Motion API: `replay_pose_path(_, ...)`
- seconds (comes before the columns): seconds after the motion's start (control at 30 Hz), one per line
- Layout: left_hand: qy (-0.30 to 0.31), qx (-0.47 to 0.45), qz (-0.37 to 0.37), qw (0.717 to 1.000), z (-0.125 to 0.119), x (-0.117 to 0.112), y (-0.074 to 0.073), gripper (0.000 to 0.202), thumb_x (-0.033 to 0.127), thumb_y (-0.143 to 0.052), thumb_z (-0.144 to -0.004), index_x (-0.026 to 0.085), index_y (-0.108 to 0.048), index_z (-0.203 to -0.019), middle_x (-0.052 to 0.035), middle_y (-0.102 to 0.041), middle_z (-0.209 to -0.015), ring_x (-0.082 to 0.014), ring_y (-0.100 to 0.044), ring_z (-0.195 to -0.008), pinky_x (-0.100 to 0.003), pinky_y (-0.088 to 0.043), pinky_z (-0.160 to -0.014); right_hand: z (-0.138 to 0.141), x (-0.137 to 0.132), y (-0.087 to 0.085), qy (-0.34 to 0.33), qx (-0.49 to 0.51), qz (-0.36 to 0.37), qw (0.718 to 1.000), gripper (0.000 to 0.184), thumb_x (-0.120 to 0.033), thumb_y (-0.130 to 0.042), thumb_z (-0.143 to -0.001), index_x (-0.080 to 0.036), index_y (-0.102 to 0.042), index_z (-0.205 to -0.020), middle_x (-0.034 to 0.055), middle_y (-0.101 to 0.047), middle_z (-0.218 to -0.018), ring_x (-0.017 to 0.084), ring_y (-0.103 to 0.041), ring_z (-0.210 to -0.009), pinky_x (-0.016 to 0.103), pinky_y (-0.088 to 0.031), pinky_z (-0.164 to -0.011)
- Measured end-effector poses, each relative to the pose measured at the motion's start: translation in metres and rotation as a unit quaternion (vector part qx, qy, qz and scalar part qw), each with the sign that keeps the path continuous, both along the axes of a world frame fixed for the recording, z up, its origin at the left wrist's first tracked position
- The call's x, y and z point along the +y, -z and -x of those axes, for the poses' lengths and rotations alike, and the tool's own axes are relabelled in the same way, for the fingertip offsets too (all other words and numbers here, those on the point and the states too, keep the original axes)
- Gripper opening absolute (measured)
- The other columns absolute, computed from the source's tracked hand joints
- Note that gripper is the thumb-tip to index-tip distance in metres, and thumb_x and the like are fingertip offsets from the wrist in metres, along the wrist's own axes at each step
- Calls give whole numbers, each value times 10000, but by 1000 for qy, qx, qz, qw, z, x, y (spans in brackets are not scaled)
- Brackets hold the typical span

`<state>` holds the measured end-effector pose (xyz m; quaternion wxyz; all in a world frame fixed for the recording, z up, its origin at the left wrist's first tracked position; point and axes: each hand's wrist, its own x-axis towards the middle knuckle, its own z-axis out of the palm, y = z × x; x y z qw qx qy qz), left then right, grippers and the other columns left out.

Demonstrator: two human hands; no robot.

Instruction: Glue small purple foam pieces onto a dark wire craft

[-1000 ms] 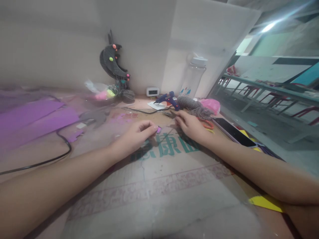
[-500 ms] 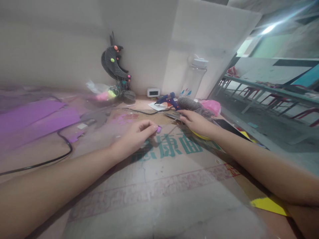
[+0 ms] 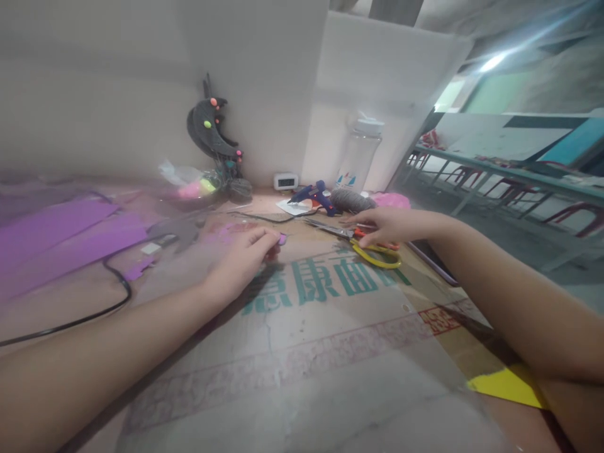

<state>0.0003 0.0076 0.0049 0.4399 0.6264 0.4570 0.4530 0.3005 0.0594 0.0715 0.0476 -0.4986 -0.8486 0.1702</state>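
My left hand (image 3: pixel 250 255) is closed in a pinch, with a small purple piece (image 3: pixel 282 239) showing at its fingertips above the printed sheet. A pair of scissors (image 3: pixel 376 258) with yellow and orange handles lies on the board to the right, blades pointing left. My right hand (image 3: pixel 384 225) is over the orange part of the handles, thumb and fingers apart; whether they touch it is hard to see. Behind the scissors are a blue glue gun (image 3: pixel 314 196) on white paper and a grey yarn ball (image 3: pixel 352 200).
Purple sheets (image 3: pixel 70 236) and a black cable (image 3: pixel 127 289) lie at left. A dark crescent-shaped ornament (image 3: pixel 210 129), a small digital clock (image 3: pixel 285 182) and a clear bottle (image 3: pixel 359 154) stand along the back panel. At right are a dark phone-like object (image 3: pixel 436 267) and a yellow piece (image 3: pixel 509 385).
My right hand has moved right, from near the scissor blades to above the handles, now uncovering the scissors. The left hand, still pinching the purple piece, has shifted slightly left. The view has shifted a little.
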Motion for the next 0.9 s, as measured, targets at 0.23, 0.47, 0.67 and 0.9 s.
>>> replay_pose_path(0.23, -22, 22, -1, 1000, -1, -2, -4, 271, 401, -506, -804, 196, -510, -627, 16, -510, -647, -142, -471, -621, -254, -359, -587, -21, 12, 1, -10, -1, 53, 999, 472, -297, -676, -741, -238, -664, -1210, 28, -722, -1063, 212, -670, -901, 282, -518, -737)
replay_pose_path(0.47, -26, 11, -2, 1000, -1, -3, -4, 262, 396, -501, -803, 193, -514, -639, 12, -505, -674, -147, -490, -658, -251, -392, -622, -22, 1, -8, -25, 80, 216, 973, 411, -369, -638, -796, -210, -679, -1173, 55, -738, -944, 162, -669, -730, 250, -510, -610)
replay_pose_path(0.67, -18, -3, 19, 1000, 0, -2, -4, 260, 365, -497, -825, 189, -501, -634, 24, -477, -656, -126, -428, -609, -237, -343, -563, -48, 5, -19, -67, 95, 209, 971, 370, -386, -532, -883, -185, -681, -1156, 84, -723, -1062, 180, -667, -936, 308, -497, -859)
replay_pose_path(0.9, -17, -30, 40, 999, -2, 1, -1, 252, 356, -497, -834, 187, -486, -647, 27, -462, -667, -124, -422, -627, -237, -339, -577, -82, 7, -14, -37, 181, 244, 952, 415, -323, -560, -863, -192, -630, -1251, 105, -671, -1208, 190, -656, -1019, 377, -439, -982)
